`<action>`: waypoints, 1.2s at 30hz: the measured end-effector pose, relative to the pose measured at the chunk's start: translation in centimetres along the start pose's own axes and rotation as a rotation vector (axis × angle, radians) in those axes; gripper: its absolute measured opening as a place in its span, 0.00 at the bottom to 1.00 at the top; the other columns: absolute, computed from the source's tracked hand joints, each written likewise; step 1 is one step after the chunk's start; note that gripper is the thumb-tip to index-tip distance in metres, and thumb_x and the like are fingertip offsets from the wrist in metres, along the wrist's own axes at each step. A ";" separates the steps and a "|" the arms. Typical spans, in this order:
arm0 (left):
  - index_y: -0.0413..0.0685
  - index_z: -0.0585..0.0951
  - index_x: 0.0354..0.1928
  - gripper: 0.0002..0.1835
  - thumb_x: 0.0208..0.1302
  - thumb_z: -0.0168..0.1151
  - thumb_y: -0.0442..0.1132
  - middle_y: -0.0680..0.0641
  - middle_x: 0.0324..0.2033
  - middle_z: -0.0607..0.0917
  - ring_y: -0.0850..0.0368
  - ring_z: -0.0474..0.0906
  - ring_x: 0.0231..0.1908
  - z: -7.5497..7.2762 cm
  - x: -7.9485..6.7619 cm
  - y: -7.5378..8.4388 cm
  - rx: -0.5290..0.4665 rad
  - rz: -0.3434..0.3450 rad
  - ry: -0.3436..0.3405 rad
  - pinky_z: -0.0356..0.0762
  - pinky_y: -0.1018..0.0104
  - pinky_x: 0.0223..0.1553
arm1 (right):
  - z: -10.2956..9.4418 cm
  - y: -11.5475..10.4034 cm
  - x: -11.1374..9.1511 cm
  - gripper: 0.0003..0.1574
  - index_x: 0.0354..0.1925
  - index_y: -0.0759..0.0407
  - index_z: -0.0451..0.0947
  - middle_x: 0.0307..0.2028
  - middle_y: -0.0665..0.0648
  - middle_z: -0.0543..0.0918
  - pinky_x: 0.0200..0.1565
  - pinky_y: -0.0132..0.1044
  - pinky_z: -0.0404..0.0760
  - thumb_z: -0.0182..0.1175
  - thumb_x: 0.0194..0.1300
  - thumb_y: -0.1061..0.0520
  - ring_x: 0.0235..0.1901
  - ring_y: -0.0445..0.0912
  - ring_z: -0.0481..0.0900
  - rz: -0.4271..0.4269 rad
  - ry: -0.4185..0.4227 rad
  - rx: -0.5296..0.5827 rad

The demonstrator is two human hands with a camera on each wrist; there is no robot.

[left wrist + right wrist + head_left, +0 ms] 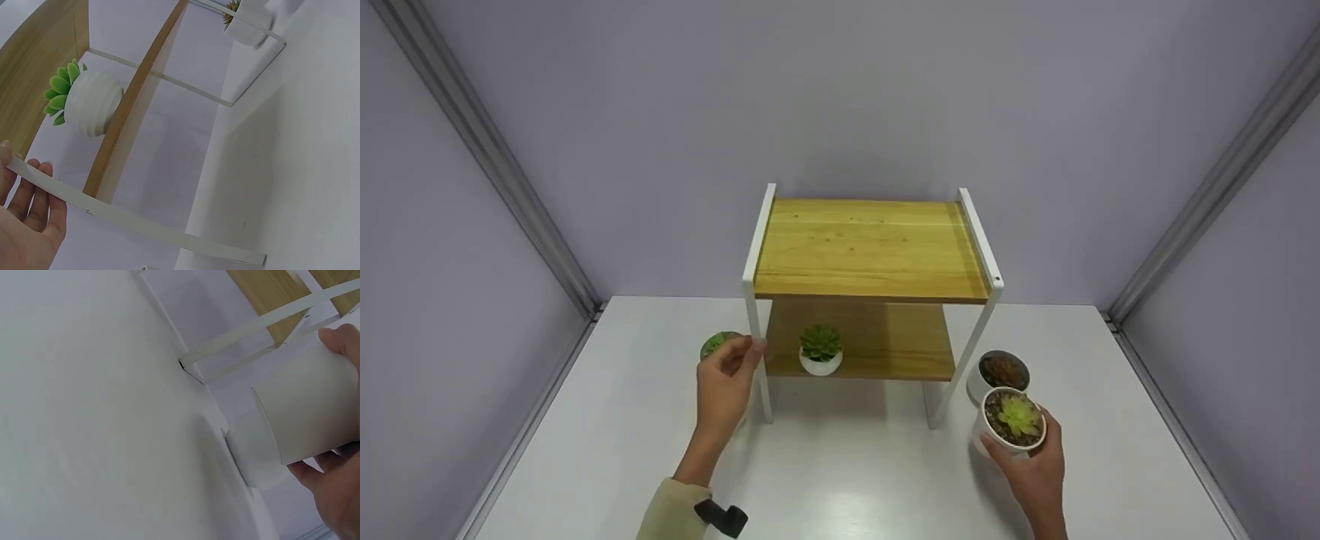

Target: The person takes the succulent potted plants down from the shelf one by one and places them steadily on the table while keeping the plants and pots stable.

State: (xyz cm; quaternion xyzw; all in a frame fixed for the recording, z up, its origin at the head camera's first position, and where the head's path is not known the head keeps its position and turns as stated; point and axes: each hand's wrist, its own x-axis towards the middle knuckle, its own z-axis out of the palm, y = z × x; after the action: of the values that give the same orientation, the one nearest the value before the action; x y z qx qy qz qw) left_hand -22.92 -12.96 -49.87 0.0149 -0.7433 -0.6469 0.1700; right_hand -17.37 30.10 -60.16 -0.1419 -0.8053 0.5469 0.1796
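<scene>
My left hand pinches the white front-left leg of a two-tier wooden shelf, thumb on one side and fingers on the other. My right hand grips a white pot with a light green succulent, its fingers around the pot's side. In the right wrist view this pot is raised off the table, tilted in the picture. Just behind it stands another white pot with a reddish-brown plant. A small green succulent in a ribbed white pot sits on the lower board, left of centre.
Another green potted plant stands left of the shelf, partly hidden by my left hand. The white table meets grey walls at the back and on both sides.
</scene>
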 end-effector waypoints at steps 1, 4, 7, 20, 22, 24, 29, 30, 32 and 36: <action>0.43 0.87 0.50 0.15 0.73 0.67 0.48 0.40 0.45 0.91 0.49 0.89 0.49 0.0 0.0 0.0 -0.001 0.002 -0.001 0.81 0.78 0.53 | -0.1 0.1 0.0 0.65 0.77 0.65 0.55 0.74 0.67 0.67 0.68 0.27 0.74 0.83 0.54 0.55 0.72 0.57 0.69 0.011 -0.004 -0.008; 0.44 0.87 0.49 0.16 0.74 0.67 0.49 0.40 0.44 0.91 0.49 0.89 0.49 0.0 -0.1 0.1 -0.004 0.002 -0.004 0.81 0.77 0.54 | -0.3 0.5 0.1 0.65 0.77 0.67 0.53 0.74 0.69 0.66 0.75 0.55 0.70 0.83 0.54 0.56 0.74 0.60 0.67 0.032 0.000 -0.013; 0.45 0.87 0.49 0.16 0.74 0.67 0.50 0.41 0.43 0.91 0.51 0.89 0.48 0.0 -0.1 0.2 0.001 -0.002 -0.003 0.81 0.77 0.53 | -0.5 0.8 0.2 0.66 0.77 0.67 0.53 0.73 0.70 0.66 0.75 0.64 0.65 0.82 0.53 0.57 0.74 0.62 0.66 0.038 0.011 -0.010; 0.45 0.88 0.50 0.17 0.72 0.68 0.51 0.42 0.43 0.92 0.51 0.89 0.50 -0.1 -0.1 -0.1 0.026 -0.010 0.002 0.80 0.78 0.53 | -1.2 2.1 0.8 0.64 0.76 0.64 0.56 0.73 0.67 0.69 0.68 0.35 0.70 0.84 0.52 0.55 0.72 0.54 0.68 0.058 -0.010 -0.034; 0.45 0.88 0.50 0.17 0.72 0.68 0.51 0.42 0.43 0.92 0.51 0.89 0.50 -0.1 -0.1 -0.1 0.021 -0.013 -0.001 0.80 0.77 0.53 | -1.4 2.2 0.9 0.66 0.76 0.66 0.54 0.73 0.69 0.68 0.73 0.50 0.68 0.84 0.52 0.55 0.73 0.58 0.67 0.075 -0.020 -0.035; 0.46 0.88 0.50 0.17 0.72 0.68 0.51 0.42 0.43 0.92 0.51 0.89 0.50 -0.1 -0.1 -0.1 0.020 -0.016 -0.004 0.80 0.77 0.53 | -1.4 2.3 0.9 0.67 0.76 0.68 0.53 0.73 0.72 0.66 0.76 0.59 0.64 0.84 0.52 0.55 0.74 0.62 0.66 0.091 -0.027 -0.042; 0.45 0.87 0.50 0.17 0.73 0.68 0.52 0.42 0.44 0.91 0.51 0.88 0.50 -0.1 -0.2 -0.1 0.017 -0.023 -0.002 0.80 0.77 0.52 | -1.6 2.4 1.0 0.68 0.76 0.70 0.51 0.73 0.74 0.65 0.76 0.62 0.62 0.83 0.52 0.56 0.74 0.64 0.65 0.109 -0.032 -0.049; 0.45 0.87 0.50 0.17 0.73 0.68 0.51 0.42 0.44 0.91 0.51 0.88 0.50 -0.1 -0.2 -0.1 0.016 -0.025 -0.001 0.80 0.77 0.53 | -1.6 2.3 1.0 0.67 0.76 0.70 0.51 0.72 0.74 0.66 0.76 0.61 0.62 0.83 0.52 0.56 0.73 0.64 0.65 0.106 -0.028 -0.047; 0.45 0.87 0.50 0.17 0.73 0.68 0.51 0.42 0.45 0.91 0.51 0.88 0.50 -0.1 -0.2 -0.1 0.016 -0.028 -0.001 0.80 0.77 0.53 | -1.6 2.3 0.9 0.66 0.75 0.70 0.53 0.72 0.73 0.67 0.75 0.59 0.63 0.83 0.52 0.57 0.73 0.63 0.66 0.099 -0.022 -0.047; 0.46 0.87 0.51 0.17 0.73 0.68 0.51 0.43 0.45 0.91 0.54 0.87 0.51 -0.1 -0.2 -0.1 0.026 -0.034 -0.001 0.80 0.77 0.53 | -1.6 2.2 0.8 0.65 0.75 0.69 0.53 0.72 0.73 0.67 0.75 0.60 0.63 0.82 0.52 0.57 0.73 0.63 0.66 0.091 -0.017 -0.053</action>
State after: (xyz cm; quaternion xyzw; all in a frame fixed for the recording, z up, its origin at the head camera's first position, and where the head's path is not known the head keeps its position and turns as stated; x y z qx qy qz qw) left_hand -22.74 -12.98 -50.02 0.0294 -0.7513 -0.6400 0.1586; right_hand -17.35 32.59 -61.60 -0.1784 -0.8138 0.5341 0.1437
